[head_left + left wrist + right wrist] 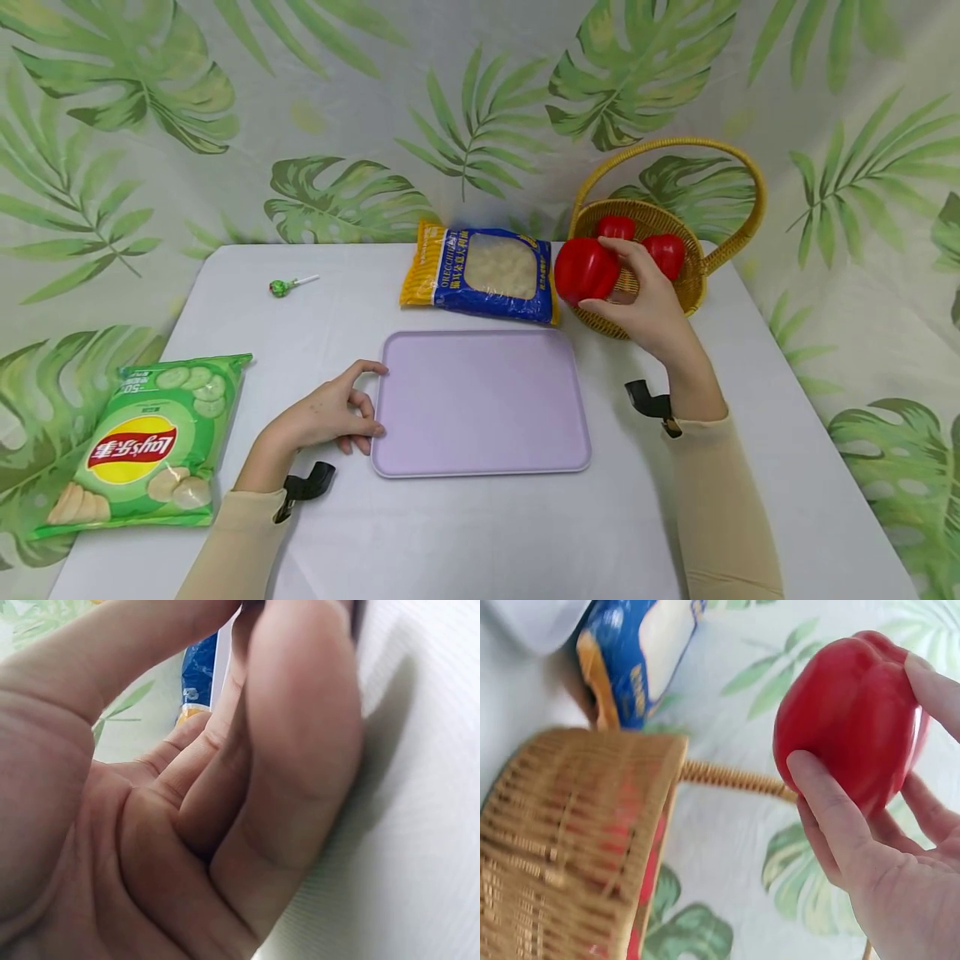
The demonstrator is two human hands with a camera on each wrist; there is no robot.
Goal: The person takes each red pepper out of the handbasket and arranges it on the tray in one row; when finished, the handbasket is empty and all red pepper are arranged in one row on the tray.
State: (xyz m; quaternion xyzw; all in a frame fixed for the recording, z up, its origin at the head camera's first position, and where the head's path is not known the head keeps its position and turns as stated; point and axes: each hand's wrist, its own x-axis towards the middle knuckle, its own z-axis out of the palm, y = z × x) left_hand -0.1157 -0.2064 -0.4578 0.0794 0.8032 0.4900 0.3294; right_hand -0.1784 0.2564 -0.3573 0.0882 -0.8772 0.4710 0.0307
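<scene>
My right hand point(651, 302) holds a red bell pepper point(587, 271), thumb and fingers on its sides, raised in front of the wicker basket point(701, 287). In the right wrist view the same bell pepper point(847, 724) fills the grasp of the hand point(900, 862). Two more red peppers point(617, 227) point(664, 254) lie inside the basket. At the left edge of a pale purple tray point(480, 404), my left hand point(330, 412) touches the rim with spread thumb and bent fingers. The left wrist view shows mostly its palm and fingers point(300, 712); their contact is hidden there.
Behind the tray lies a blue and yellow pasta bag point(487, 275), close to the basket. A green lollipop point(281, 287) is at the back left, and a green chip bag point(150, 446) at the left edge. The basket's tall handle point(675, 143) arches above it.
</scene>
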